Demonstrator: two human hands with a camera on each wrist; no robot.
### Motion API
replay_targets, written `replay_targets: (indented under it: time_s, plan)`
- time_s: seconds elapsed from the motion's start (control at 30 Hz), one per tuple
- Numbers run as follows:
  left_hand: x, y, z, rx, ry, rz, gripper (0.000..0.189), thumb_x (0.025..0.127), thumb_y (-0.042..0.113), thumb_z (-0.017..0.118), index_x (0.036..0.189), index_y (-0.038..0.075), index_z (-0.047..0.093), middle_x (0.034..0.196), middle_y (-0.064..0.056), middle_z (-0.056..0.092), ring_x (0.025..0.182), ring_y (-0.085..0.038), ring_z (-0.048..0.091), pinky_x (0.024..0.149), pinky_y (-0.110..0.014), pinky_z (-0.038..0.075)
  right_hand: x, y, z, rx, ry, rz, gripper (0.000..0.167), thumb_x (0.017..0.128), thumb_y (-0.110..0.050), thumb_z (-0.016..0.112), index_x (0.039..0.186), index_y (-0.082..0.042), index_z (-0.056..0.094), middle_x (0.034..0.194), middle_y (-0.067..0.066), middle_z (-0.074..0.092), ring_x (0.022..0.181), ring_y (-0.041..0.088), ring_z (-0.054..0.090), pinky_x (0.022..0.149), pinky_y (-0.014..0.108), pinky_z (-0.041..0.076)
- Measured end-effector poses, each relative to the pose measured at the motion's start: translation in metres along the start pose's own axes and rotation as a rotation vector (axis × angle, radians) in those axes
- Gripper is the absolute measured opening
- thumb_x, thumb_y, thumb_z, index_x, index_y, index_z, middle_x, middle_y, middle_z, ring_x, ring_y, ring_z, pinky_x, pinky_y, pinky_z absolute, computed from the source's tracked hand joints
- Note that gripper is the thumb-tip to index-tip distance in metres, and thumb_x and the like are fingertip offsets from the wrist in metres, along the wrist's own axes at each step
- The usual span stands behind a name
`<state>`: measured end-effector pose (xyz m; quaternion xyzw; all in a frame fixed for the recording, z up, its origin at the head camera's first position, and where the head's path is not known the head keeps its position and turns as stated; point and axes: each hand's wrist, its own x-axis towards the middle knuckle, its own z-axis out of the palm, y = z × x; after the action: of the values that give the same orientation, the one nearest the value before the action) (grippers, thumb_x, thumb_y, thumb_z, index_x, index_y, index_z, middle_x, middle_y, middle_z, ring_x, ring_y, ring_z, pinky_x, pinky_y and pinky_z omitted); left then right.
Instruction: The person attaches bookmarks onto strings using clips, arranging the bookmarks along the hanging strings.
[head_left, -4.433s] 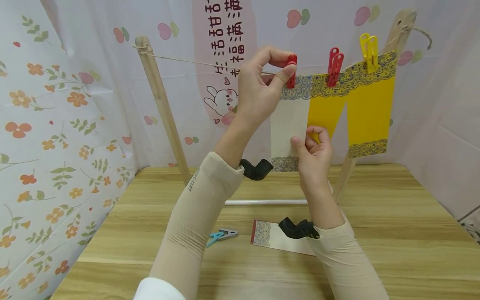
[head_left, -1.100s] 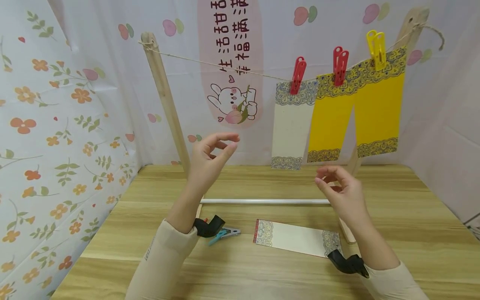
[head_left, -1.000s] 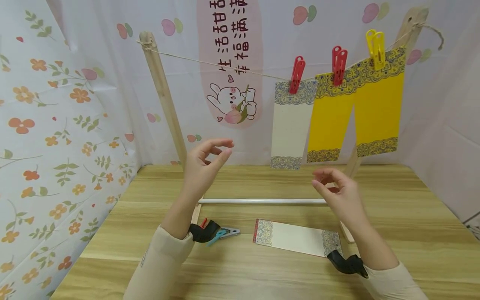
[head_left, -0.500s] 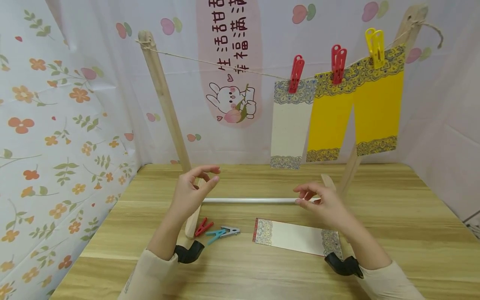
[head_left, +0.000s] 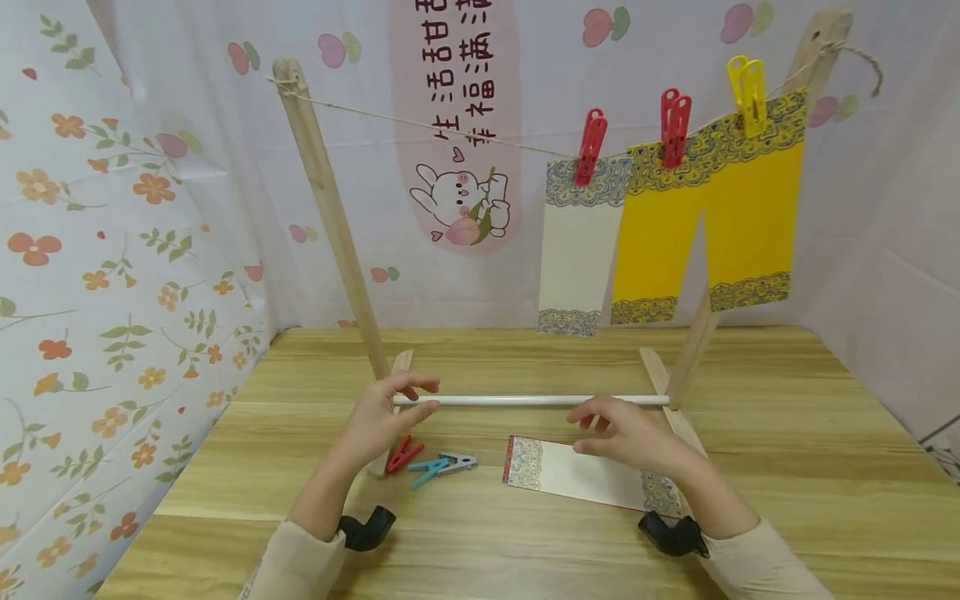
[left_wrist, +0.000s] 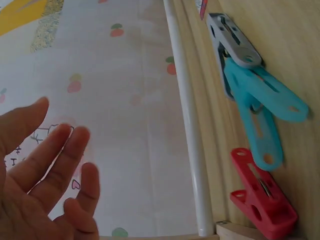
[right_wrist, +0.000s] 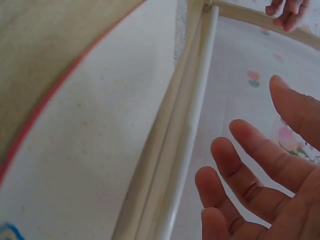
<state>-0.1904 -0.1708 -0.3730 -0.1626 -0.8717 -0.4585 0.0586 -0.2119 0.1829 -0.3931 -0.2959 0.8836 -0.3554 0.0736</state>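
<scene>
In the head view my left hand (head_left: 378,421) hovers by the frame's left foot, fingers relaxed, holding nothing. Close to it on the table lie a red clothespin (head_left: 405,455), a light-blue clothespin (head_left: 427,471) and a grey clothespin (head_left: 459,463); the left wrist view shows the last two overlapping. My right hand (head_left: 626,435), also holding nothing, is over a cream card (head_left: 562,468) with patterned ends and a red edge, covering part of it. A cream card (head_left: 577,258) hangs from the string under a red clothespin (head_left: 591,147).
Two yellow cards (head_left: 656,242) hang farther right, under a red clothespin (head_left: 675,129) and a yellow clothespin (head_left: 748,98). The string (head_left: 420,125) runs between two wooden posts (head_left: 330,208), joined low by a white rod (head_left: 510,401). A printed cloth backs the table (head_left: 480,550).
My left hand let go of the red clothespin on the hanging cream card, and my right hand let go of that card. Both hands came down toward the table.
</scene>
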Motion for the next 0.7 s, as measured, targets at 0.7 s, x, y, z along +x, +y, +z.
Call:
replay_targets:
  time_s: [0.7]
  plan:
    - [0.001, -0.022, 0.01, 0.181, -0.414, -0.063, 0.038, 0.087, 0.02, 0.078, 0.119, 0.003, 0.068, 0.117, -0.01, 0.07, 0.097, -0.024, 0.059, 0.082, -0.035, 0.051, -0.003, -0.005, 0.018, -0.158, -0.173, 0.166, 0.051, 0.073, -0.022, 0.088, 0.117, -0.007, 0.066, 0.11, 0.006, 0.057, 0.102, 0.023, 0.051, 0.088, 0.042, 0.048]
